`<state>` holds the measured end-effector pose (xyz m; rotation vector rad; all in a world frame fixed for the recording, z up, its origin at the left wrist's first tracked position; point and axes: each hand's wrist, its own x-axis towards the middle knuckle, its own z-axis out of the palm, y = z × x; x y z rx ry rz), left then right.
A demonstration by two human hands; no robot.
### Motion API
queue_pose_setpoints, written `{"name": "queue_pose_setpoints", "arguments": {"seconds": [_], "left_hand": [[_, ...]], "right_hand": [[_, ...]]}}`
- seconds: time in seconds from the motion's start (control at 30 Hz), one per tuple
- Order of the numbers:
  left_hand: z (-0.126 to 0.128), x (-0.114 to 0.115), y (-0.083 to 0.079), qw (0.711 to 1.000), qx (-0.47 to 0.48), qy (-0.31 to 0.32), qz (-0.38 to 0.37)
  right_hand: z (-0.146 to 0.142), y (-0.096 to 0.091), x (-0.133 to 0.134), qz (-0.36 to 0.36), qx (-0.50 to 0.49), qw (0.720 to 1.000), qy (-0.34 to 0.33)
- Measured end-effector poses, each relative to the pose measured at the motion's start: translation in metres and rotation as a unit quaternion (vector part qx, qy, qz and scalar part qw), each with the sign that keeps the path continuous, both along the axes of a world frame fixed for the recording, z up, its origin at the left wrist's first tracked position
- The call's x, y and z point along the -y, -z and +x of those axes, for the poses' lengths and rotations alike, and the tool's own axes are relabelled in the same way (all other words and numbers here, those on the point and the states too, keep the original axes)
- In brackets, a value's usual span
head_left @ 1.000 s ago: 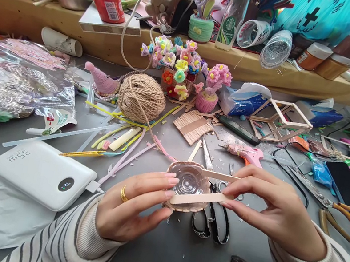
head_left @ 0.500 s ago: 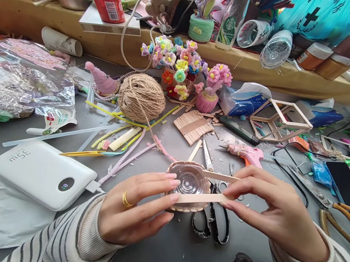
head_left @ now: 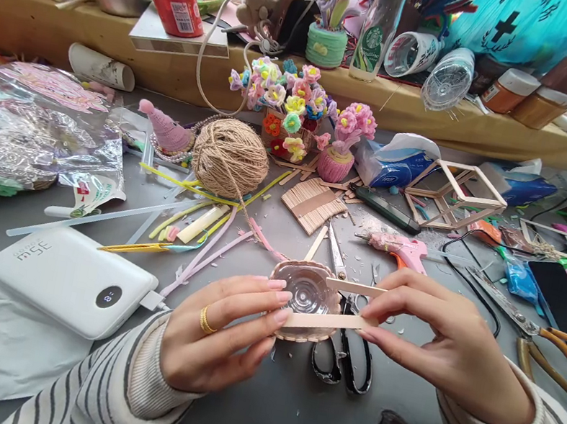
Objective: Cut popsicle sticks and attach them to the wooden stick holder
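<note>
My right hand [head_left: 422, 324] pinches the right ends of two flat wooden craft sticks between thumb and fingers. One craft stick [head_left: 326, 321] runs across to the fingertips of my left hand [head_left: 224, 326], which close around its left end. The other, shorter-looking stick [head_left: 350, 287] points left from the right fingers, seen nearly edge-on. Behind and beneath them sits a clear plastic bowl [head_left: 303, 292] with a scalloped edge of wooden sticks; the left fingers overlap its left side. Black-handled scissors [head_left: 355, 363] lie on the grey table just beyond, partly covered.
A twine ball [head_left: 230, 159], a stack of craft sticks [head_left: 311, 206], and a pink glue gun [head_left: 398, 248] lie farther back. At left is a white power bank [head_left: 68, 280]; at right, pliers [head_left: 531, 327] and a stick frame [head_left: 456, 197]. Yarn flowers [head_left: 294, 104] stand behind.
My left fingers have shifted slightly, the lowest one drawing a little left. Both hands otherwise keep nearly the same place, with the sticks still between them.
</note>
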<state>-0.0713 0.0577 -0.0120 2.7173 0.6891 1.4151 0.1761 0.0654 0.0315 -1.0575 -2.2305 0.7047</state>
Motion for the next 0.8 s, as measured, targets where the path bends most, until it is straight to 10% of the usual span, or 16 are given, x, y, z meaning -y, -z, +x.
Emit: {"name": "queue_pose_setpoints", "arguments": {"seconds": [0.8], "left_hand": [[0.001,0.0001,-0.0001,0.999,0.024,0.012,-0.034]], "right_hand": [[-0.0065,0.0044,0.006,0.006,0.007,1.0,-0.014]]}}
